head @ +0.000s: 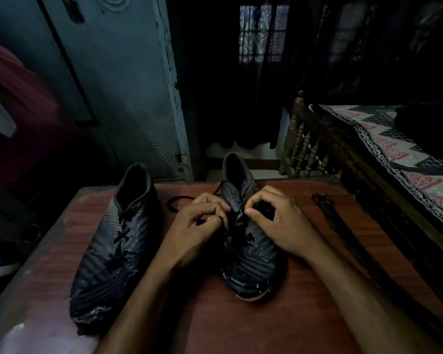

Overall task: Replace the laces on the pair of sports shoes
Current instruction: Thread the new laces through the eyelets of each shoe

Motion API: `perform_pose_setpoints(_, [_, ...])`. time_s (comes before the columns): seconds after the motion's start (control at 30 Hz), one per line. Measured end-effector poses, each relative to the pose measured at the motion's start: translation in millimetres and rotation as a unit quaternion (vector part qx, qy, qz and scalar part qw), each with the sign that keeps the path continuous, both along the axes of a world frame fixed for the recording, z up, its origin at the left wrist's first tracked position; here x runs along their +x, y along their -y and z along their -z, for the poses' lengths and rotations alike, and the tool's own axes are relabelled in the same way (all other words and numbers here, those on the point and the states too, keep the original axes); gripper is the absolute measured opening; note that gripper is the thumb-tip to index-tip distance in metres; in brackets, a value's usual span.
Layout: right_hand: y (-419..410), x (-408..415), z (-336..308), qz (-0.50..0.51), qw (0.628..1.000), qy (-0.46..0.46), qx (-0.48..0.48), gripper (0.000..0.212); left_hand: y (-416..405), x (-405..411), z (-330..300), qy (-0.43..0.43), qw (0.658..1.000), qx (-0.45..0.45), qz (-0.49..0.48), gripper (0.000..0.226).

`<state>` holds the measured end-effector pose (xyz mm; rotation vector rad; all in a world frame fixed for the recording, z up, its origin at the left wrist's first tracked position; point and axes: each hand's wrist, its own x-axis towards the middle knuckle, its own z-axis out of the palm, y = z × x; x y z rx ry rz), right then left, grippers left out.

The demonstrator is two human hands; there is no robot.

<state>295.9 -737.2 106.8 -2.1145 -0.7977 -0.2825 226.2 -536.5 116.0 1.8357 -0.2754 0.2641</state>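
Both hands, left (200,221) and right (276,221), pinch the black lace (175,200) on the ribbed dark shoe (251,254), mid reddish wood-grain surface (304,315). Second shoe (113,251) sits beside it, still laced; spare flat laces (325,208) lie right.

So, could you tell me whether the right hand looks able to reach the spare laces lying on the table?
Probably yes: the spare laces lie on bare table just beyond the right hand, with nothing between them. It would first have to release the shoe it grips.
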Motion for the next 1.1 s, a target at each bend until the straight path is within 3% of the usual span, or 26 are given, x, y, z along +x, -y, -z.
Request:
perform_pose_setpoints(0.13, [0, 1, 1, 0.003, 1.0, 0.0, -0.001, 0.008, -2, 1, 1, 0.03, 0.999, 0.033, -0.015, 0.021])
perform_pose_setpoints(0.3, [0, 1, 0, 0.004, 1.0, -0.003, -0.002, 0.008, 0, -3, -3, 0.028, 0.999, -0.025, 0.009, 0.027])
perform_pose_setpoints(0.5, [1, 1, -2, 0.006, 1.0, -0.014, 0.005, 0.007, -1, -5, -7, 0.027, 0.999, -0.008, 0.037, 0.033])
perform_pose_setpoints(0.63, [2, 0, -3, 0.01, 0.999, -0.041, 0.019, 0.007, 5, -4, -5, 0.046, 0.999, 0.01, -0.018, 0.027])
perform_pose_setpoints(0.73, [3, 0, -5, 0.03, 0.994, -0.082, 0.071, 0.009, 6, -2, 1, 0.064, 0.994, 0.051, -0.07, 0.021])
perform_pose_setpoints(0.87, [-1, 1, -3, 0.059, 0.975, -0.135, 0.164, 0.011, 7, -2, 2, 0.038, 0.996, 0.046, -0.064, 0.011])
perform_pose_setpoints(1.03, [-8, 2, 3, 0.084, 0.969, -0.111, 0.206, 0.018, 7, -2, 5, 0.067, 0.984, 0.137, -0.093, 0.061])
perform_pose_setpoints(1.1, [-9, 2, 3, 0.1, 0.963, -0.101, 0.231, 0.018, 8, -1, 8, 0.062, 0.979, 0.168, -0.095, 0.068])
